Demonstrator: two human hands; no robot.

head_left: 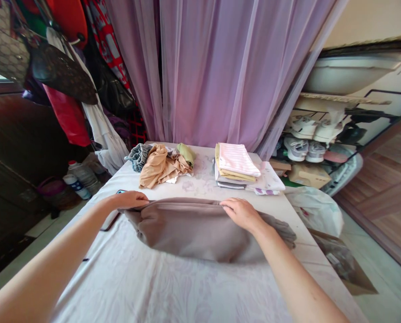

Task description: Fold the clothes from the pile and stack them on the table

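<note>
A grey-brown garment (200, 231) lies spread across the white-covered table (146, 287) in front of me. My left hand (131, 199) rests on its far left corner, fingers closed over the top edge. My right hand (242, 213) lies on the top edge near the middle right, fingers curled down onto the cloth. Both hands grip the garment's far edge.
A loose heap of tan, grey and green clothes (161, 163) sits at the back left. A folded stack (235, 166) with a pink striped piece on top stands at the back right. A phone (111, 220) lies under my left wrist. Lilac curtain (213, 67) behind; shoe rack (308, 139) right.
</note>
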